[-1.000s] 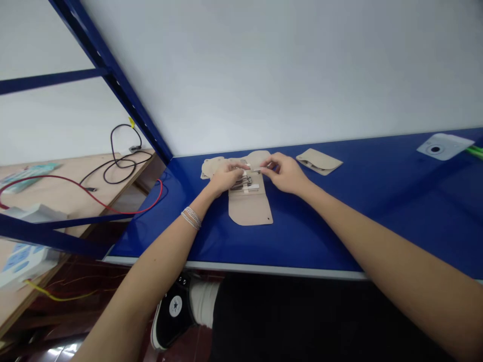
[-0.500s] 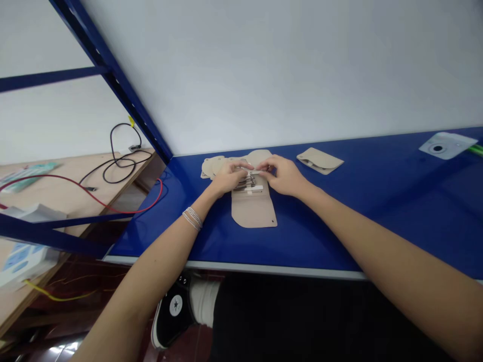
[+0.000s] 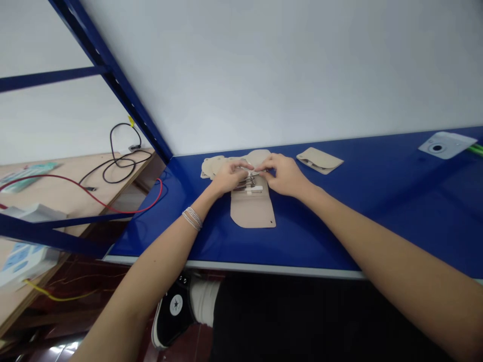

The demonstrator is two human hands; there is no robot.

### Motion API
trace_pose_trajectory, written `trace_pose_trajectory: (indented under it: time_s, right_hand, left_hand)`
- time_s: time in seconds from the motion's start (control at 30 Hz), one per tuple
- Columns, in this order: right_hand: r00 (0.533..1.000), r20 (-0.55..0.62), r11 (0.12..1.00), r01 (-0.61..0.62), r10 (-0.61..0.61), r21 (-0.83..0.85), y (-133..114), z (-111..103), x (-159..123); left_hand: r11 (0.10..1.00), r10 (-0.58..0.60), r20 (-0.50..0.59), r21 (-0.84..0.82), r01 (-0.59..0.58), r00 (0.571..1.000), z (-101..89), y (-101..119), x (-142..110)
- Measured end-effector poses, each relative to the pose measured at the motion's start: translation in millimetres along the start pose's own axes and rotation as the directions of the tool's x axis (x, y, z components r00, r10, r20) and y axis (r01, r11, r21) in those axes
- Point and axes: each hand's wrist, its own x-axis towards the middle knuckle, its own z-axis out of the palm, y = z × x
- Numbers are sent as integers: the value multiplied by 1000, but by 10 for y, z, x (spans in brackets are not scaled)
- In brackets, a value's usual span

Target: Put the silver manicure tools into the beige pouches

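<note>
Beige leatherette roll case (image 3: 252, 213), laid open on the blue worktop (image 3: 358, 226), its long axis running from a rounded near flap toward the worktop's far edge, where further rounded flaps spread sideways, partly hidden behind the hands. Small metal tools (image 3: 245, 183) sit crowded under a white strap (image 3: 253, 188) across the case; their exact kind is too small and too covered to make out. Left hand (image 3: 229, 177), silver bracelets (image 3: 191, 218) at the wrist, and right hand (image 3: 285, 175) lie over the tools, fingers curled down, tips nearly meeting; whether they grip anything cannot be told. Against the earliest frame, the case sits slightly further right and the hands stand closer together. Folded beige pouch (image 3: 319, 161) lies on the worktop, to the right of the case, beyond the right hand.
</note>
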Motion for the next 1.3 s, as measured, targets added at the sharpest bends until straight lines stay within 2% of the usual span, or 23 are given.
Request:
trace_pose_trajectory:
  time_s: [0.13,0.27,0.43,0.53,0.8,0.97,1.17,1.3]
  right_hand:
    - [1000,2,999,0,0,44,-13,14,-13]
    - [998,-5,997,-62,62,53,-19,34,-8]
    - [987,45,983,-160,157,92,-17,53,2]
    - [982,54,977,-184,179,108,-19,54,2]
    - [970,56,950,-245,238,193,2,98,-4]
    - [990,75,974,-135,123,182,23,83,-20]
    - [995,102,1000,13,-11,-15,12,51,-28]
    - [989,115,993,101,-92,-69,0,58,-24]
  left_hand:
    - [1000,8,26,-20,-8,1000,0,-5,-6]
    - [999,23,45,-44,-21,999,-2,-2,-9]
    - [998,57,30,-22,-57,998,3,10,-12]
    - [997,80,13,-13,-80,997,7,9,-14]
    - [996,72,71,-58,-67,995,-7,-24,5]
    - [996,70,62,-55,-66,996,-1,-34,12]
    - [996,-26,53,-87,31,998,10,7,-10]
    - [993,-43,55,-104,48,998,10,-2,-8]
